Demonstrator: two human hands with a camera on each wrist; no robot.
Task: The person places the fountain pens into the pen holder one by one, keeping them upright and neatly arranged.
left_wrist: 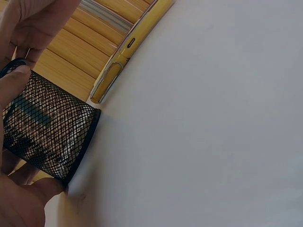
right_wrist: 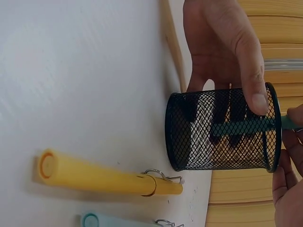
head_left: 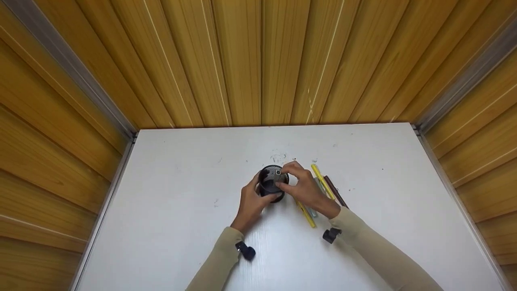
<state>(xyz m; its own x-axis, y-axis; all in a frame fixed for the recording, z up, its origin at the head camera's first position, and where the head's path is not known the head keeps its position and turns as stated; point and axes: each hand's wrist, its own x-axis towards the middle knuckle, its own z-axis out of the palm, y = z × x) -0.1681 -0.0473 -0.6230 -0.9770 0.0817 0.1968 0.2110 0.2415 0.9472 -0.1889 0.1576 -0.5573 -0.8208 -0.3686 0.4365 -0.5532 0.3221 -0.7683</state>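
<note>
A black wire-mesh pen cup (head_left: 266,186) stands upright at mid-table. My left hand (head_left: 251,201) grips it, with the thumb along the near side and the fingers round the far side. From the right, my right hand (head_left: 305,188) pinches a teal-green pen (right_wrist: 251,126) by its upper end at the cup's rim. The pen's lower part hangs inside the cup, showing through the mesh in both wrist views. Beside the cup, under my right hand and wrist, lie a yellow pen (head_left: 305,214) and a pale blue pen (right_wrist: 113,222).
Farther right on the white table (head_left: 181,194) lie another yellow pen (head_left: 316,171) and a dark brown pen (head_left: 335,190), close together. Wood-patterned panels (head_left: 242,60) stand behind the table and at both sides. Small dark marks (head_left: 278,155) dot the tabletop beyond the cup.
</note>
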